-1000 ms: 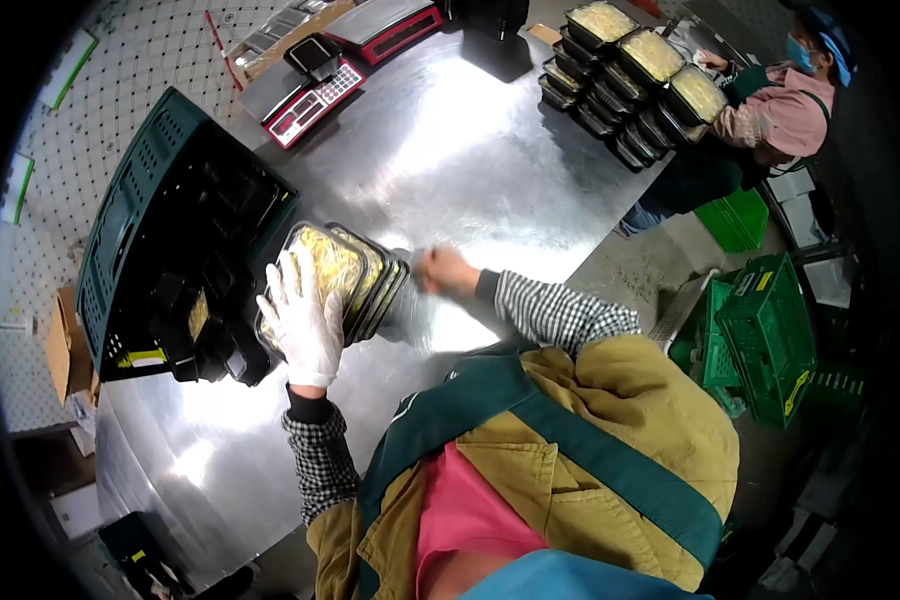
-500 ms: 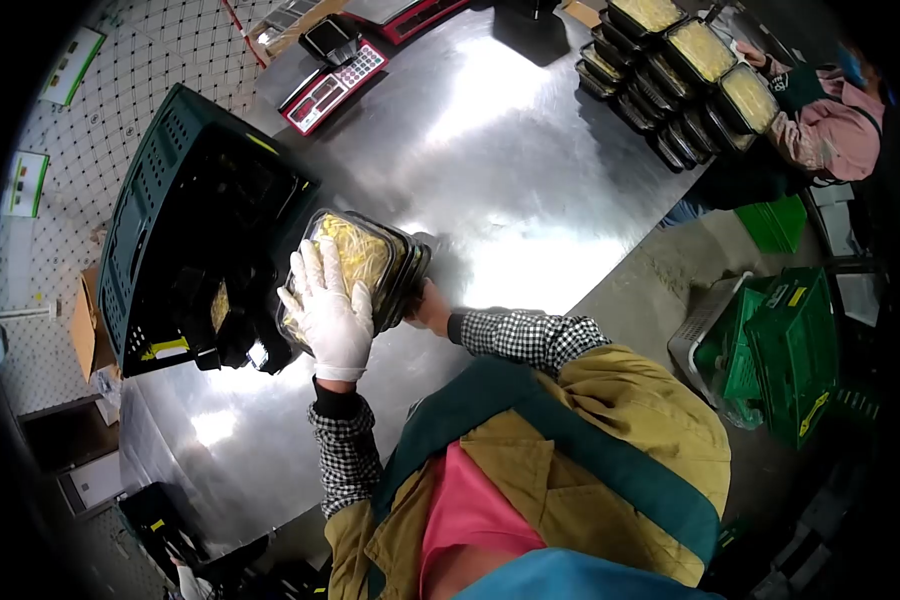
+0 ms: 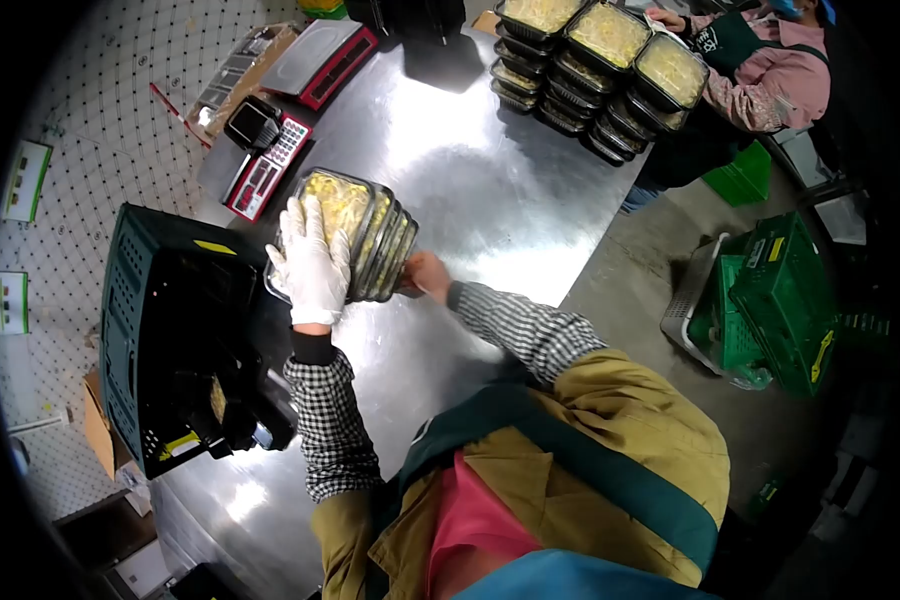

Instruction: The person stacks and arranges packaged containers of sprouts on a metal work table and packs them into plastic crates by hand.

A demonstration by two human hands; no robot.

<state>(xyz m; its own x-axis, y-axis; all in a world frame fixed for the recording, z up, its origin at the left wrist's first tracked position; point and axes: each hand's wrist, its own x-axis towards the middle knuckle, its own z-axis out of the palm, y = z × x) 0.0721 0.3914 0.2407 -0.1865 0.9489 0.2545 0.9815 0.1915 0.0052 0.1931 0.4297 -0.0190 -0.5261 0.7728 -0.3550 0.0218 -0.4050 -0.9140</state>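
A stack of black plastic trays (image 3: 377,245), filled with pale yellow strands like bean sprouts under clear covers, is held tilted between my hands above the metal table. My left hand (image 3: 315,265), in a white glove, lies across the top tray with its fingers a little apart. My right hand (image 3: 429,275) is bare and grips the far side low down; its fingertips are partly hidden behind the trays. Just left of the stack lies a dark green crate (image 3: 130,340) with its open side toward me, holding black trays (image 3: 235,405).
Red-and-white scales (image 3: 270,165) stand at the table's far left, one bearing a black tray (image 3: 253,122). Tall stacks of filled trays (image 3: 610,40) occupy the far right corner. A co-worker in pink sleeves (image 3: 770,75) is beside them. Green crates (image 3: 785,300) sit on the floor at right.
My hands have carried the tray stack away from the crate's opening, toward the scales. The stack now leans so more tray edges show. My view has also shifted.
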